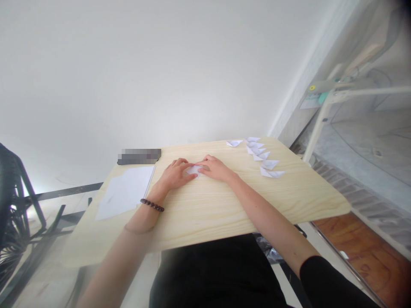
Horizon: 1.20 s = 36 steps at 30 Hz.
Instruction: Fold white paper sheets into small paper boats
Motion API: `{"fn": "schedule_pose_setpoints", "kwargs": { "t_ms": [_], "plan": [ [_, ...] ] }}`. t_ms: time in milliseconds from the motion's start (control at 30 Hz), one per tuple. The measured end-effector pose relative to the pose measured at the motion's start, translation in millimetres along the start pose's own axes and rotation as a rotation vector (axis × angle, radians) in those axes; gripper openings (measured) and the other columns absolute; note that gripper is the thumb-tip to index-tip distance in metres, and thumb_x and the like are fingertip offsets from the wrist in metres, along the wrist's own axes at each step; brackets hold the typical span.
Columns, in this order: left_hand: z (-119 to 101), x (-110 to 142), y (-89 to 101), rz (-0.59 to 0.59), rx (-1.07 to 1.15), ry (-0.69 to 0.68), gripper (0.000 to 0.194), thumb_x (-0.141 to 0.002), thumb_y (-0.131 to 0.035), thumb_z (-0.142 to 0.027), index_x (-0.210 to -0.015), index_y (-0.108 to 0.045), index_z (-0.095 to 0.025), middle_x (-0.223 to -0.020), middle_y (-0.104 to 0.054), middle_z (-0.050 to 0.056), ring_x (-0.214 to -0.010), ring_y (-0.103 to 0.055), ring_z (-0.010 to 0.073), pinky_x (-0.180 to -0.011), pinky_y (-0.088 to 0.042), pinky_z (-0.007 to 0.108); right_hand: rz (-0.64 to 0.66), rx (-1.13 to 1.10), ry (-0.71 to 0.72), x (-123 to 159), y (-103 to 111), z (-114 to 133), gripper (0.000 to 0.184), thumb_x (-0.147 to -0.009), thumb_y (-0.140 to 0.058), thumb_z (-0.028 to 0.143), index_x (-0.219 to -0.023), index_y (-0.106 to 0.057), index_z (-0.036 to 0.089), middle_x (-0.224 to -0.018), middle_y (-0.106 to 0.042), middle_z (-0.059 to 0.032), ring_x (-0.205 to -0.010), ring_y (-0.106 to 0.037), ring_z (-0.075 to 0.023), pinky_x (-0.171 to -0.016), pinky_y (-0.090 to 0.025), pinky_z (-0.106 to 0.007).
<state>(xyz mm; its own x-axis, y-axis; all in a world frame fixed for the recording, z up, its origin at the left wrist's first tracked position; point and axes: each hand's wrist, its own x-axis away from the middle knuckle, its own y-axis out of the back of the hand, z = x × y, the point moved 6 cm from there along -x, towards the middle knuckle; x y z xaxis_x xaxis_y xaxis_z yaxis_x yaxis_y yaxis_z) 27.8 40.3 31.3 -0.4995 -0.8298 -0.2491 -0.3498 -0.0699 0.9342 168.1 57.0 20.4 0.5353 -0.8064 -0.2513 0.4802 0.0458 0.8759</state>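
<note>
A small folded piece of white paper lies on the wooden table, partly covered by my fingers. My left hand is bent around its left side, thumb at the near edge and fingers at the far edge. From the right, my right hand pinches the paper's right end between thumb and fingers. Folded paper boats stand in a row at the table's right side, several in all, with one boat set apart near the back edge.
White paper sheets are stacked on the table's left, beside my left forearm. A dark, partly blurred-out object lies behind them. The wall rises behind the table. A white metal frame stands to the right.
</note>
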Motion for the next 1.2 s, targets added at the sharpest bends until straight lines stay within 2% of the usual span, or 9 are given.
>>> {"fn": "schedule_pose_setpoints", "kwargs": {
  "t_ms": [1200],
  "plan": [
    [-0.7, 0.6, 0.4, 0.021, -0.007, 0.014, 0.050, -0.073, -0.043, -0.057, -0.113, -0.052, -0.028, -0.111, -0.046, 0.005, -0.104, -0.044, 0.0228, -0.089, -0.037, 0.035, -0.002, 0.000, -0.008, 0.1, -0.6, -1.0, 0.036, -0.081, -0.046, 0.038, -0.116, -0.050, 0.030, -0.095, -0.047, -0.0039, -0.091, -0.047, -0.0134, -0.086, -0.034, -0.028]
  ]
}}
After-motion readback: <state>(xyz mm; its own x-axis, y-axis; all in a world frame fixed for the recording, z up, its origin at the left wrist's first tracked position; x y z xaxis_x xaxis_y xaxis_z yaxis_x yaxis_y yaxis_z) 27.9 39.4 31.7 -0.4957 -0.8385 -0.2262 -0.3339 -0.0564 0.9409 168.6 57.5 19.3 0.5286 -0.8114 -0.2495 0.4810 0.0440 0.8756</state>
